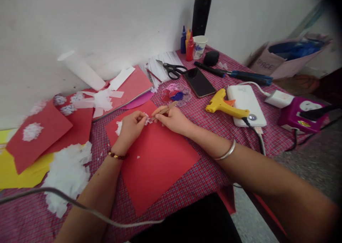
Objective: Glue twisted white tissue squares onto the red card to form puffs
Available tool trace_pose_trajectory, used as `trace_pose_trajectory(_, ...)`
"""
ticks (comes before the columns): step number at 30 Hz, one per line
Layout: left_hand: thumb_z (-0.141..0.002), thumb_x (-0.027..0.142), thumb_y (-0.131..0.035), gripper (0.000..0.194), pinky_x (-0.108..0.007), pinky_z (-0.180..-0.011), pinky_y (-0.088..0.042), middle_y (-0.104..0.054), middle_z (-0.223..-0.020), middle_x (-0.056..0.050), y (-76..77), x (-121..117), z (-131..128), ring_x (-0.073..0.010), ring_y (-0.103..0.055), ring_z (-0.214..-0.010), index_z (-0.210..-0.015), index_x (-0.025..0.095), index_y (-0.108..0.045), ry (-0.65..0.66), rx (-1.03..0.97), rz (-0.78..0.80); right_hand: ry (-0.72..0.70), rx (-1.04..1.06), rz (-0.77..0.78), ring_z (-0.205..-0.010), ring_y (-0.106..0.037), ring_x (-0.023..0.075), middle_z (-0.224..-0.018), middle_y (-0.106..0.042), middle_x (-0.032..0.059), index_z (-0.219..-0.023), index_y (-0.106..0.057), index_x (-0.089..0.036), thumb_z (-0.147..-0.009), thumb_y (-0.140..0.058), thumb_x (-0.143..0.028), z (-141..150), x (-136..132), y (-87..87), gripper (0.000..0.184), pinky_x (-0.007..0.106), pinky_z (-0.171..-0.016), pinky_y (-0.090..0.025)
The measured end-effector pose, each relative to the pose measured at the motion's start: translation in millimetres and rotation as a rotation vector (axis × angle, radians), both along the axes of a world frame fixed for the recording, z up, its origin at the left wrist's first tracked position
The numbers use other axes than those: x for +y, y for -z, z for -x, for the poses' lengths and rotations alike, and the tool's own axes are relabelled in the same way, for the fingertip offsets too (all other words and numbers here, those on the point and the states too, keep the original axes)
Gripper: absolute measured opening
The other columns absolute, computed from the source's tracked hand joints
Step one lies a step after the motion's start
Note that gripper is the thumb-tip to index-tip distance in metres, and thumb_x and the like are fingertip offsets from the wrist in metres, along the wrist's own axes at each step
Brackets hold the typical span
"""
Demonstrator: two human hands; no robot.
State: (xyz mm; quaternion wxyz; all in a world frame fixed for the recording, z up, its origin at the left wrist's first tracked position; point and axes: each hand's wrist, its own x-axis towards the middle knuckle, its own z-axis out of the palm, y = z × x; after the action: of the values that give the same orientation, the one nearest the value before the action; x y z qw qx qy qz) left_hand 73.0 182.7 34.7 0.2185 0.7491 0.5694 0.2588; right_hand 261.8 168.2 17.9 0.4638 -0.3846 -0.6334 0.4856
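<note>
Below, cloth-covered worktop [197, 179] bears red card sheet [160, 164]. Over sheet's far end, our right hand [174, 120] and left hand [131, 128]. Right fingers grasp slim wooden stick [167, 108]; left fingers bunched at ruffled white paper tuft [149, 119] there, gripping or not we cannot tell.

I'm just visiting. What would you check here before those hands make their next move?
1. Right hand grips the thin stick: ok.
2. Left hand pinches the white paper tuft: cannot tell, the contact is too small to see.
3. Red sheet free of scraps: not ok, a small white scrap lies on it.
4. Paint dish near the right hand: ok.
5. Scissors off the red sheet: ok.
6. Yellow glue gun cool: cannot tell.
</note>
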Motion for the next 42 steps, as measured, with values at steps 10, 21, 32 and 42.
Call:
trace_pose_trajectory(10,-0.082,0.029,-0.056,0.014,-0.026,-0.057,-0.036,-0.063,-0.065,0.000,3.9,2,1,-0.0145,-0.055,-0.059,-0.076,0.019,-0.063,0.026,-0.036,0.001,-0.011,-0.098,-0.053,-0.068,-0.058,0.0130,-0.081,-0.067,0.0022,-0.081,-0.067,-0.020,-0.087,-0.050,-0.021,4,0,5.0,0.018,0.025,-0.060,-0.045)
trace_pose_trajectory(21,-0.091,0.038,-0.050,0.024,-0.024,-0.050,-0.036,-0.057,-0.067,0.001,-39.6,-12,16,-0.0113,-0.048,-0.054,-0.094,0.019,-0.065,-0.100,-0.405,-0.030,0.177,0.335,0.282,-0.043,-0.049,0.0070,-0.064,-0.063,-0.0018,-0.082,-0.059,-0.017,-0.083,-0.056,-0.028,-6,1,-13.0,0.012,0.020,-0.043,-0.041)
trace_pose_trajectory(32,-0.082,0.035,-0.064,0.020,-0.025,-0.050,-0.034,-0.056,-0.061,0.002,-104.4,-129,132,-0.0114,-0.047,-0.054,-0.072,0.018,-0.064,-0.335,-0.049,-0.011,0.131,0.272,0.277,-0.043,-0.051,0.0080,-0.064,-0.065,0.0000,-0.080,-0.065,-0.018,-0.079,-0.065,-0.026,-8,-6,-11.4,0.008,0.019,-0.041,-0.040)
trace_pose_trajectory(42,-0.088,0.013,-0.047,0.033,-0.044,-0.094,-0.047,-0.064,-0.118,-0.012,-41.1,-232,178,-0.0268,-0.058,-0.110,-0.115,0.019,-0.063,-0.082,0.573,-0.114,0.185,0.257,0.231,-0.043,-0.051,0.0084,-0.063,-0.064,0.0008,-0.077,-0.067,-0.019,-0.079,-0.063,-0.025,-7,-10,-5.3,0.008,0.020,-0.040,-0.042)
